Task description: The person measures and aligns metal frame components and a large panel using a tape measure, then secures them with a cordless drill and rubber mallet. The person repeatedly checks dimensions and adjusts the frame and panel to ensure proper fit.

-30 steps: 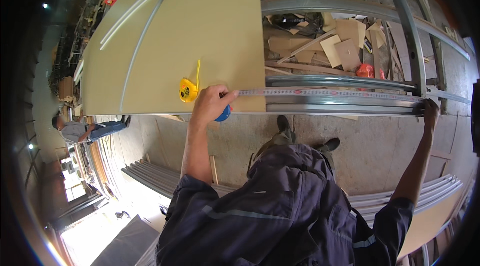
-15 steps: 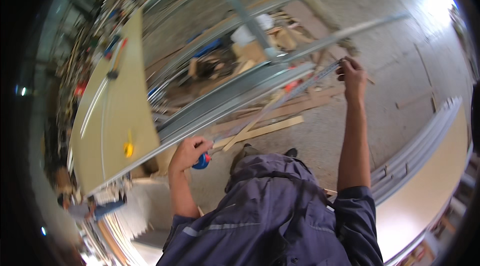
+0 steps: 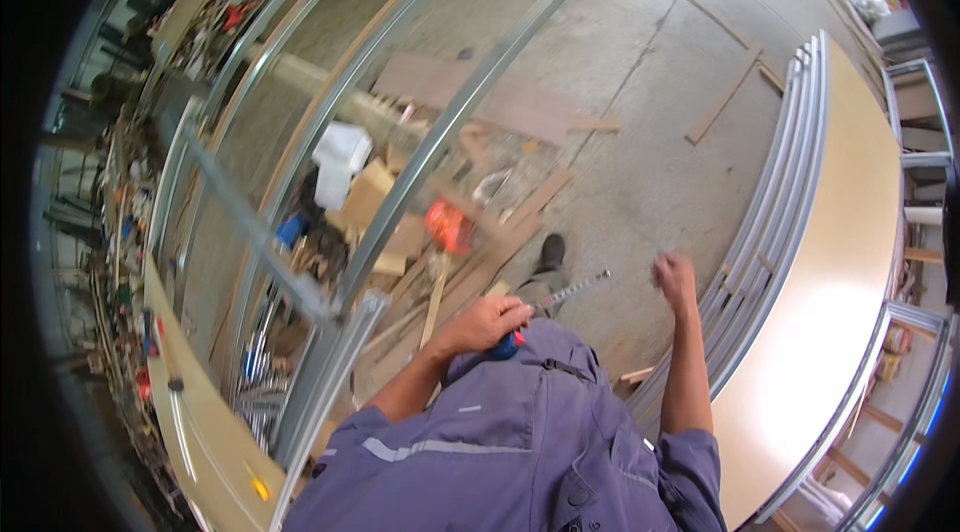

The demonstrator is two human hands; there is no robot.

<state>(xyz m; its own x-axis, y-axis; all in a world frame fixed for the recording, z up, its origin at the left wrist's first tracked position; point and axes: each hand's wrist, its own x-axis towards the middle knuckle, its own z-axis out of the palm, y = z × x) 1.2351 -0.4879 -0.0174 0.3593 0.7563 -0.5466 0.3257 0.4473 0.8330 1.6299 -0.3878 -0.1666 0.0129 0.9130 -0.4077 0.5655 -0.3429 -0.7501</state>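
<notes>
In front of my waist, my left hand (image 3: pixel 480 326) is closed around a blue and red tape measure (image 3: pixel 510 345), whose case is mostly covered by the fingers. A short length of its blade (image 3: pixel 578 289) sticks out to the right, its end free in the air. My right hand (image 3: pixel 675 279) is apart from the blade, over the floor beside the stacked panels. Motion smears its fingers, and I see nothing in it.
Metal profiles (image 3: pixel 470 112) form a frame at the left. Below it lie offcuts, a white container (image 3: pixel 340 162) and an orange-red bag (image 3: pixel 448 227). A yellow tool (image 3: pixel 259 488) and a hammer (image 3: pixel 176 385) rest on a beige panel (image 3: pixel 215 422). Stacked panels (image 3: pixel 840 222) stand right.
My right hand has let go of the tape's end, and the long blade has drawn back to a short piece. My left hand has come away from the metal frame as the view turned right.
</notes>
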